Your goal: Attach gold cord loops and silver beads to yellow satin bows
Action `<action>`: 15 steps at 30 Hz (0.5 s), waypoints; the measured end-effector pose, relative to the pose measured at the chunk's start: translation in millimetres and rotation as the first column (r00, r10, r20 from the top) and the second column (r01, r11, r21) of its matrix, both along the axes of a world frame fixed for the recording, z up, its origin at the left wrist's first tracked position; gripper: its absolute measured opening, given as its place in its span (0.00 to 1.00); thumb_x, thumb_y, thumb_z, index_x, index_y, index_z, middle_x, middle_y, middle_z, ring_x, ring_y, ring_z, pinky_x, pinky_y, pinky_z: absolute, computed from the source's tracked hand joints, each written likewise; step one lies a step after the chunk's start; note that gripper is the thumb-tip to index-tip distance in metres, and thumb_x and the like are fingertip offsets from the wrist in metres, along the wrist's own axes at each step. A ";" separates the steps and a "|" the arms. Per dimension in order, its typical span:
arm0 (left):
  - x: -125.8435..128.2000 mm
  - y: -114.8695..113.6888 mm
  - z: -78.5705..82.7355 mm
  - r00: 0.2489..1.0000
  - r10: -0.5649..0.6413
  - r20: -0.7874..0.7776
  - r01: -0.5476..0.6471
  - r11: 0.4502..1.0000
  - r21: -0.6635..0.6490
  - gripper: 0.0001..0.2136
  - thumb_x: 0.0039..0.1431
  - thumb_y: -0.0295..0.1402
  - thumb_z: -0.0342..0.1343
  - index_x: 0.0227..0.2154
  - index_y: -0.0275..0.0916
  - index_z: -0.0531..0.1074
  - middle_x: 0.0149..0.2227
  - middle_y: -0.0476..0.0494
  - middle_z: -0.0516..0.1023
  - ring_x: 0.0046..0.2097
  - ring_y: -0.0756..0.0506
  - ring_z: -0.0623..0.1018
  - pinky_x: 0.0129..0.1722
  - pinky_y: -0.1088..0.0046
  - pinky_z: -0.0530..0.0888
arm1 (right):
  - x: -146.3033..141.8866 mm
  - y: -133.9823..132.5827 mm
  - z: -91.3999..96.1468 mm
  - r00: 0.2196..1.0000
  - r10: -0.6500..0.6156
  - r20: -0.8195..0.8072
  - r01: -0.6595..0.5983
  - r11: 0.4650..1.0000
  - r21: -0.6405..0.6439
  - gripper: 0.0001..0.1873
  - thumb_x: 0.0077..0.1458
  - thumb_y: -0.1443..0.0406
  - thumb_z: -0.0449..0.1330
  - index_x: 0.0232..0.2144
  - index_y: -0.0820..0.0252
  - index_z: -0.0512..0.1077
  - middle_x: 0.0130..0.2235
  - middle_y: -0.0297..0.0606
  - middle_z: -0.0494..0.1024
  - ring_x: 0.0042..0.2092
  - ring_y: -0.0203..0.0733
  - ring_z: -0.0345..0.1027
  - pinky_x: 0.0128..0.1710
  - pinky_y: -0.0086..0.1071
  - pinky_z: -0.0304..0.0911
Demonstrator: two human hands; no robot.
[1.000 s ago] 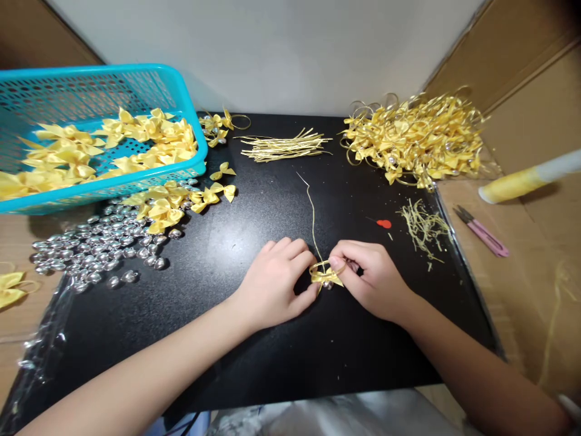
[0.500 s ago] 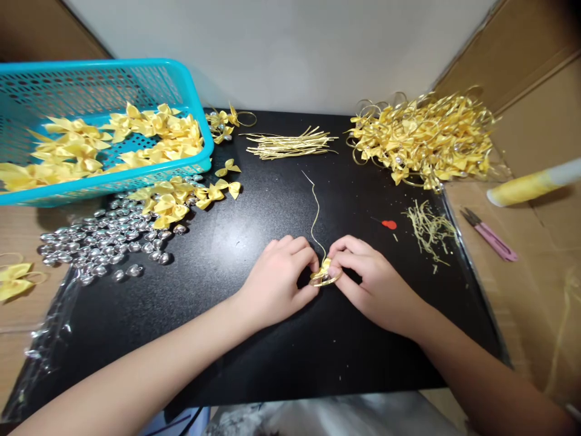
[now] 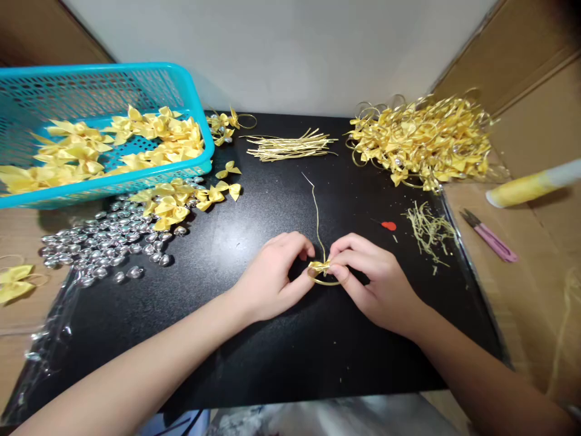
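Over the middle of the black mat [image 3: 254, 339], my left hand [image 3: 272, 278] and my right hand [image 3: 372, 281] meet fingertip to fingertip. Between them sits a small yellow ribbon bow [image 3: 319, 266] on a loop of gold cord [image 3: 324, 280]. Both hands pinch this piece, fingers curled. The cord's loose tail [image 3: 315, 209] runs away from me across the mat.
A turquoise basket [image 3: 136, 178] of yellow bows stands far left, more bows [image 3: 175, 203] and silver beads [image 3: 104, 242] spilled beside it. Cut gold cords [image 3: 290, 145] lie at the back, a heap of finished bows [image 3: 422, 142] far right. Pink snips [image 3: 490, 242], a thread spool [image 3: 521, 188] and cord trimmings [image 3: 429, 230] lie right.
The bow has been turned between my fingertips and the gold cord now shows as a round loop under it. Both hands stayed in the same spot.
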State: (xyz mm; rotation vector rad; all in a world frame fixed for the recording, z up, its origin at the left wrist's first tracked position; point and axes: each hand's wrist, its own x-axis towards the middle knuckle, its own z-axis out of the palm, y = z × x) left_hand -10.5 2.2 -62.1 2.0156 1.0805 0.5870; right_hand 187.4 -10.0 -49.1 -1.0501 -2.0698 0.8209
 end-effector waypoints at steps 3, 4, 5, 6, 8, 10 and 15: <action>-0.4 2.1 -0.7 0.992 -0.120 -0.038 0.121 0.993 0.013 0.09 0.65 0.35 0.47 0.30 0.39 0.66 0.30 0.49 0.71 0.34 0.46 0.70 0.38 0.67 0.62 | -0.4 -0.7 0.7 0.999 -0.004 -0.036 0.005 1.000 0.027 0.09 0.60 0.73 0.54 0.31 0.62 0.72 0.35 0.38 0.72 0.36 0.36 0.67 0.36 0.30 0.65; 0.0 2.1 -1.4 0.990 -0.140 -0.033 0.141 0.990 0.018 0.11 0.66 0.35 0.46 0.29 0.39 0.65 0.29 0.49 0.70 0.33 0.47 0.69 0.38 0.68 0.62 | -0.6 -1.1 1.0 0.999 -0.008 -0.042 0.009 1.000 0.028 0.09 0.60 0.74 0.54 0.30 0.62 0.73 0.35 0.39 0.72 0.36 0.35 0.68 0.36 0.30 0.65; 0.6 1.7 -2.1 0.989 -0.149 -0.021 0.149 0.989 0.022 0.12 0.67 0.35 0.45 0.27 0.38 0.64 0.27 0.50 0.69 0.31 0.48 0.69 0.37 0.68 0.61 | -0.8 -1.4 1.2 0.999 -0.013 -0.048 0.015 0.999 0.029 0.09 0.60 0.74 0.54 0.30 0.63 0.73 0.34 0.39 0.72 0.35 0.35 0.67 0.36 0.29 0.64; 1.3 1.2 -2.9 0.989 -0.149 -0.005 0.149 0.988 0.025 0.13 0.67 0.35 0.44 0.27 0.38 0.63 0.26 0.51 0.68 0.30 0.48 0.68 0.37 0.69 0.61 | -1.0 -1.6 1.6 0.999 -0.017 -0.052 0.019 0.999 0.032 0.09 0.60 0.74 0.54 0.30 0.63 0.73 0.34 0.39 0.72 0.35 0.35 0.67 0.36 0.29 0.64; 2.6 0.0 -4.4 0.990 -0.141 0.027 0.140 0.990 0.029 0.14 0.68 0.35 0.43 0.26 0.38 0.62 0.25 0.51 0.66 0.29 0.49 0.67 0.36 0.70 0.61 | -1.1 -2.0 2.1 0.998 -0.023 -0.057 0.026 0.999 0.046 0.09 0.59 0.73 0.55 0.28 0.63 0.73 0.34 0.39 0.71 0.35 0.35 0.67 0.35 0.29 0.64; 3.6 -1.0 -5.3 0.991 -0.123 0.051 0.122 0.992 0.031 0.15 0.69 0.35 0.42 0.25 0.39 0.61 0.24 0.52 0.65 0.29 0.49 0.66 0.35 0.70 0.60 | -1.0 -2.2 1.9 0.998 -0.034 -0.057 0.037 0.997 0.060 0.09 0.58 0.72 0.56 0.27 0.64 0.72 0.35 0.40 0.70 0.35 0.35 0.67 0.35 0.29 0.64; 4.5 -1.5 -5.1 0.991 -0.108 0.075 0.105 0.993 0.044 0.15 0.69 0.34 0.41 0.25 0.39 0.60 0.23 0.52 0.64 0.28 0.50 0.65 0.34 0.71 0.60 | -0.9 -1.9 -1.5 0.997 -0.058 -0.058 0.061 0.996 0.057 0.08 0.58 0.72 0.56 0.28 0.65 0.74 0.39 0.44 0.71 0.38 0.37 0.69 0.38 0.30 0.65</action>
